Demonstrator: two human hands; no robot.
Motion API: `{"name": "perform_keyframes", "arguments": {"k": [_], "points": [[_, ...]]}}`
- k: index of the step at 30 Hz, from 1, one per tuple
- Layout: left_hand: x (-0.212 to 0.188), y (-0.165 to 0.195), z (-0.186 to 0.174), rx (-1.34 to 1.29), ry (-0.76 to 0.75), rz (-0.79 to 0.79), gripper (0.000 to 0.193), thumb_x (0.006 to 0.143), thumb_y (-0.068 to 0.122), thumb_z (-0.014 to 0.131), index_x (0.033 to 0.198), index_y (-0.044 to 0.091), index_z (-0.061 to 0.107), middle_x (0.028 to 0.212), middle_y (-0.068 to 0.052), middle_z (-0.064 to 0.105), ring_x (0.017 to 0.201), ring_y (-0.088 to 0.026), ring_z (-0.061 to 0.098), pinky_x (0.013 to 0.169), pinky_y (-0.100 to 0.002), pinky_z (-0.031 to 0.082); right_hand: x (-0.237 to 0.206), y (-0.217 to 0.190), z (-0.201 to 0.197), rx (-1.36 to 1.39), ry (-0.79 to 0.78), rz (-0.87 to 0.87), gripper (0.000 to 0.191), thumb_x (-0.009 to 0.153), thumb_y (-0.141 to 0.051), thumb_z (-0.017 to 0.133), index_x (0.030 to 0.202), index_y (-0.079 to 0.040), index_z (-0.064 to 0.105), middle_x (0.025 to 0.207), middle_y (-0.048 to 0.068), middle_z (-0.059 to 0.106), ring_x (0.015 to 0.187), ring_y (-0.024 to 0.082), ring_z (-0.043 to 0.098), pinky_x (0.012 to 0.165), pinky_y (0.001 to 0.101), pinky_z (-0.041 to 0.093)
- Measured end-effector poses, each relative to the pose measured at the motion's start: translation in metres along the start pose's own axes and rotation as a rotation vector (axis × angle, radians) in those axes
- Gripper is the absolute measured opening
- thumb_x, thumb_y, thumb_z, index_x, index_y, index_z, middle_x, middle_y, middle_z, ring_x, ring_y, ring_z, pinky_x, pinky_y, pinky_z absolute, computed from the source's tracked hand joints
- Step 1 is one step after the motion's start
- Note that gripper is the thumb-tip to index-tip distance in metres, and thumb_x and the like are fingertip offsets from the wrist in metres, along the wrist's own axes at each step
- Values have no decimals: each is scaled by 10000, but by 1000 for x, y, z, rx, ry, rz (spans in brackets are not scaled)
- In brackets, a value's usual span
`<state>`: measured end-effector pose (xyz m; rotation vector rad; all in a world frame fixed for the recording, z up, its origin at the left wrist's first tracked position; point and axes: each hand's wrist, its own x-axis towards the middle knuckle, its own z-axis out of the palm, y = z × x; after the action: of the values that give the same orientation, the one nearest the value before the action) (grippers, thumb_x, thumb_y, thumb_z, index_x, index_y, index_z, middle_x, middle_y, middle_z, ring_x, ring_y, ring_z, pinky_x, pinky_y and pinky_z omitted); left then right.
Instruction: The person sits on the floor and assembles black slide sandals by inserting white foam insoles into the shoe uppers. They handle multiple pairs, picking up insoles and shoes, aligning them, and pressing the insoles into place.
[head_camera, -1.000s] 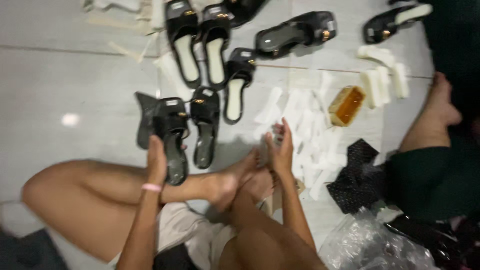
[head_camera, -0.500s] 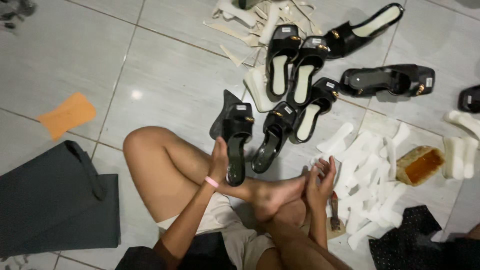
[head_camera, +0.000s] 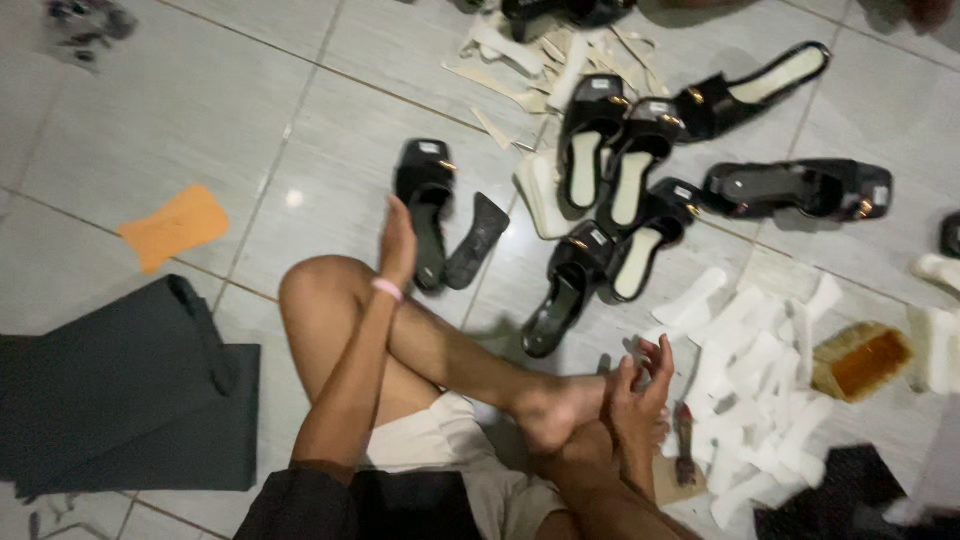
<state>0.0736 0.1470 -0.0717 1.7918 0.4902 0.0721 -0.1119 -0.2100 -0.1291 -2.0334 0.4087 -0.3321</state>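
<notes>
Left hand (head_camera: 397, 243) resting on black sandal (head_camera: 428, 205) on the floor (head_camera: 180, 110), fingers loosely grasping its strap. Right hand (head_camera: 640, 385) hanging released, empty, near brush (head_camera: 685, 445) and white insole pieces (head_camera: 760, 370). Likely placing the sandal down; needing clean release beside loose sole (head_camera: 478, 238).

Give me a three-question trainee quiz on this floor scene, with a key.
1. True or false: the left hand touches a black sandal.
2. What lies closest to the right hand? A) orange insole cutout B) small brush C) dark sheets
3. Fill in: the white insole pieces lie on the ____ floor.

Key: 1 true; 2 B; 3 tiled.
</notes>
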Motion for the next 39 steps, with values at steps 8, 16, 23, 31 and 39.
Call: {"name": "perform_keyframes", "arguments": {"k": [8,16,23,31,39], "points": [[-122,-54,49,-310,-389,-331,862,1080,627,165,1269,-92,603,1065,-206,707,1031,-329,632,944,-408,474,2,-5,16,-32,-56,-129,627,981,-167,650,1534,5,410,1280,179,625,1209,290,593,1072,413,439],[-88,-29,73,177,-313,-241,833,1047,598,194,1198,-68,672,1069,-320,692,1087,-495,618,942,-500,474,-1,0,21,-15,-39,-110,581,1017,-190,631,1529,-9,424,1256,163,643,1174,275,617,1052,399,464],[-52,34,52,518,-122,417,578,988,439,577,1303,-46,590,1077,-266,711,971,-383,698,837,-465,558,-3,-4,22,39,-63,-65,611,987,-210,635,1523,-22,411,1226,167,662,1107,260,649,995,382,497],[42,77,149,263,-177,-102,812,743,375,889,1297,-92,524,1188,-263,671,1105,-373,661,956,-401,516,12,-21,24,-25,-52,-5,659,922,-249,676,1509,-72,434,1193,127,710,951,212,687,757,332,509],[47,68,156,-2,-229,-259,439,731,274,785,1066,-8,764,1043,-193,800,928,-270,758,834,-370,584,7,-18,27,-28,-3,-174,663,942,-136,698,1523,-25,400,1198,113,687,921,166,665,748,298,506]]}}
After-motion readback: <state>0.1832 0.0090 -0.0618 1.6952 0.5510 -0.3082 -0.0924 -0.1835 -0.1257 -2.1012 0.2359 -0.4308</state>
